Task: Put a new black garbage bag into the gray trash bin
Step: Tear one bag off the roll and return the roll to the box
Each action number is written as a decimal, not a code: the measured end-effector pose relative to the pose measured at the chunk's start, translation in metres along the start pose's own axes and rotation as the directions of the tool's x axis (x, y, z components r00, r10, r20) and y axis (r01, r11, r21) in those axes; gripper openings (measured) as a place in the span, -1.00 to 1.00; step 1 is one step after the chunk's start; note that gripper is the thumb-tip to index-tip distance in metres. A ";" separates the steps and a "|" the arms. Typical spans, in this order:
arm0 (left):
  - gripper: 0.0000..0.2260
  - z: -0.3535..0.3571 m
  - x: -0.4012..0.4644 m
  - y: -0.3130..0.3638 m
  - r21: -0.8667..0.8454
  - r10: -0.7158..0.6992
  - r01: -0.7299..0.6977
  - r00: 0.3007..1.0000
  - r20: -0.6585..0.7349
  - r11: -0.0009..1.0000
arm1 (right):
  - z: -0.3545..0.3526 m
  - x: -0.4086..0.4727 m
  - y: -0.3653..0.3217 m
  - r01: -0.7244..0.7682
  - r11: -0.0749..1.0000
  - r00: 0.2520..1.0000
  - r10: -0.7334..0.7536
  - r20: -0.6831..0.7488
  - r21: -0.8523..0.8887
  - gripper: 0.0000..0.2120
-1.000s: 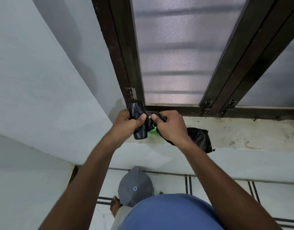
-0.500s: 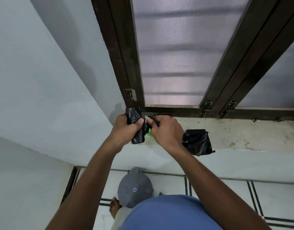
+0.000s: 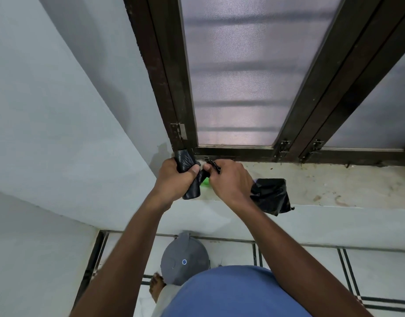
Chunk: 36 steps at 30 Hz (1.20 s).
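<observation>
— What were the fingers doing?

— The left hand (image 3: 174, 177) was clamped round the roll (image 3: 189, 177) of black bags, thumb pressed across it. The right hand (image 3: 230, 181) pinched a thin black edge (image 3: 212, 165) between thumb and forefinger, just right of the roll, with the two hands nearly touching.

— What could have gone wrong?

— I reckoned the film might rip crookedly if he pulled off the perforation, or the roll might slip and unwind if the left grip eased. Thin plastic stretches before it parts.

— And further out?

— One more black bag (image 3: 271, 196) lay on the sill (image 3: 334, 186), just past the right wrist. Something green (image 3: 205, 181) showed below the fingers; I couldn't tell what.

— The bin?

— One grey bin (image 3: 184, 259), lid shut, on the floor well below the hands, beside a bare foot (image 3: 156, 287). So: two hands, one roll, one loose bag, one bin. Nothing was in it yet.
</observation>
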<state>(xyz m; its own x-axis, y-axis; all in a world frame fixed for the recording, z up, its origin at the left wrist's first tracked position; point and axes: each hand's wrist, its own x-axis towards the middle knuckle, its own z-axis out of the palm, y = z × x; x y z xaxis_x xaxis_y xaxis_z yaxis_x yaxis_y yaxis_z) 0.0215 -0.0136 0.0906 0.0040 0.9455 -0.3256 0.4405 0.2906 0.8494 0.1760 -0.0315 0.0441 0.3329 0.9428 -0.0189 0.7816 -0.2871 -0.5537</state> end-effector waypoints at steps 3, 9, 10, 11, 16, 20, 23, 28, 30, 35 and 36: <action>-0.70 0.000 0.002 0.003 0.034 0.008 -0.008 1.000 -0.009 0.999 | -0.004 -0.002 0.000 0.082 0.992 0.994 -0.088 -0.061 -0.091 -0.73; -0.73 -0.008 0.007 0.007 0.080 0.024 -0.025 1.000 0.019 0.996 | -0.008 -0.004 0.007 0.279 0.948 0.944 -0.300 -0.138 -0.151 -0.79; -0.73 -0.010 0.008 0.007 0.102 0.027 -0.030 0.999 0.032 0.994 | -0.007 -0.004 0.010 0.315 0.936 0.928 -0.338 -0.155 -0.157 -0.79; -0.73 -0.011 0.008 0.007 0.122 0.032 -0.037 0.998 0.047 0.992 | -0.005 -0.004 0.013 0.342 0.925 0.916 -0.367 -0.159 -0.166 -0.78; -0.78 -0.023 0.010 0.005 0.119 0.028 -0.052 0.981 0.194 0.992 | -0.002 0.013 0.037 0.421 0.897 0.904 -0.427 0.014 0.137 -0.63; -0.61 -0.030 0.014 0.002 0.105 -0.002 -0.036 0.939 0.345 0.994 | -0.013 0.010 0.039 0.116 0.916 0.887 -0.269 0.376 0.384 -0.61; -0.65 -0.034 0.019 0.004 0.156 -0.042 -0.031 0.897 0.440 0.987 | -0.037 0.009 0.035 -0.149 0.870 0.781 -0.188 0.595 0.470 -0.57; -0.65 -0.036 0.018 0.006 0.094 -0.115 0.069 0.709 0.696 0.993 | -0.067 0.012 0.035 0.138 0.906 0.680 -0.380 0.627 0.399 -0.70; -0.65 -0.036 0.015 0.009 0.009 -0.061 0.086 0.632 0.773 0.996 | -0.069 0.013 0.035 0.138 0.902 0.707 -0.379 0.597 0.408 -0.67; -0.63 -0.036 0.015 0.004 -0.212 0.082 0.103 0.695 0.714 0.972 | -0.062 0.009 0.037 0.098 0.896 0.853 -0.300 0.428 0.434 -0.69; -0.60 -0.034 0.015 0.003 -0.237 0.102 0.094 0.710 0.697 0.967 | -0.059 0.007 0.035 0.102 0.912 0.882 -0.268 0.388 0.396 -0.68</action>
<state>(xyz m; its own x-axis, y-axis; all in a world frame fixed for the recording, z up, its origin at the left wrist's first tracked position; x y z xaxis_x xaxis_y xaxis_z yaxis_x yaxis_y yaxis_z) -0.0079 0.0070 0.1026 0.6735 0.5984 -0.4339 0.2134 0.4046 0.8892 0.2367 -0.0451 0.0734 -0.1201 0.9741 -0.1915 0.5382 -0.0982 -0.8371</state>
